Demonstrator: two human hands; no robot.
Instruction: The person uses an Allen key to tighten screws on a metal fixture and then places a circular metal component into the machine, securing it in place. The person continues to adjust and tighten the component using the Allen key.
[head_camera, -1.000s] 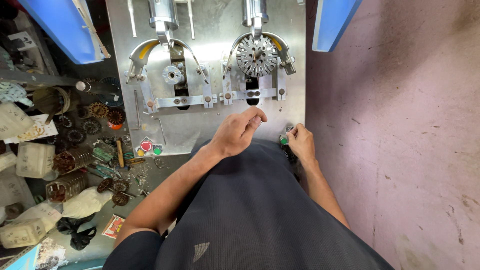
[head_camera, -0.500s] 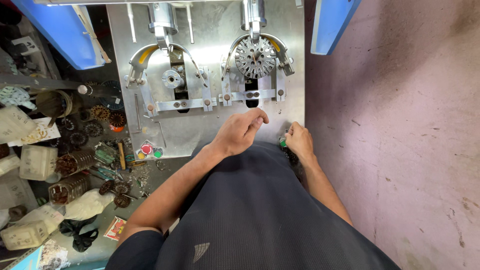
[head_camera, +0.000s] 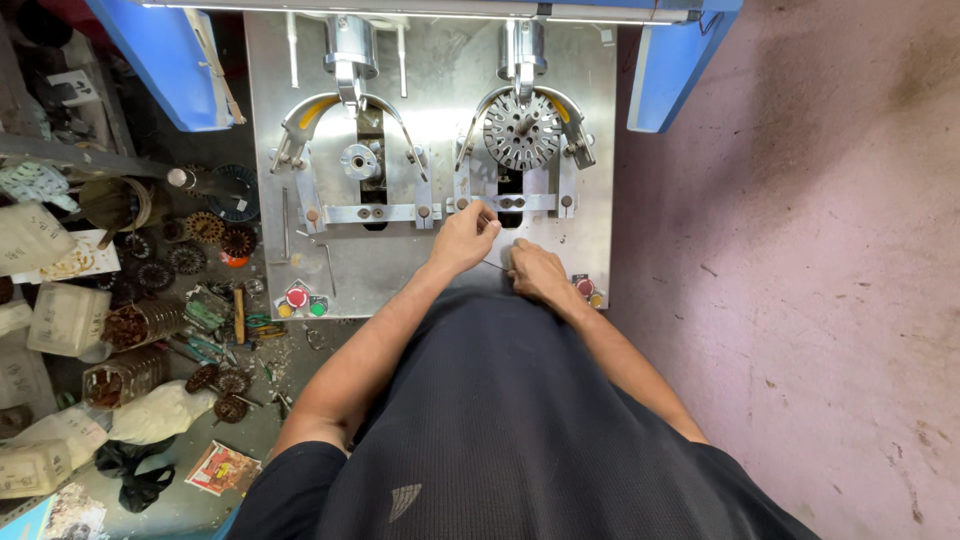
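Since half a second ago we see our right hand has moved in from the red and yellow push buttons at the plate's 4 o'clock corner towards the middle, so it now lies just beside our left hand. The left hand has barely shifted; it stays at the foot of the right-hand fixture, fingers curled and pinched together. A thin dark wire runs between the two hands; the left seems to pinch one end, and the right hand lies loosely curled over the other end, though we cannot tell if it grips it.

At 12 o'clock from the left hand sits the round grey slotted metal stator core, toothed like a gear and held under a curved steel arch. At its 9 o'clock the twin fixture holds only a small bare hub. Both stand on the flat brushed steel machine plate, dull and scratched.

At 8 o'clock from the plate the cluttered desk carries copper-wound coils, plastic jars and white bags. The pink concrete floor spreads at 3 o'clock. Our dark mesh shirt hides the plate's near edge
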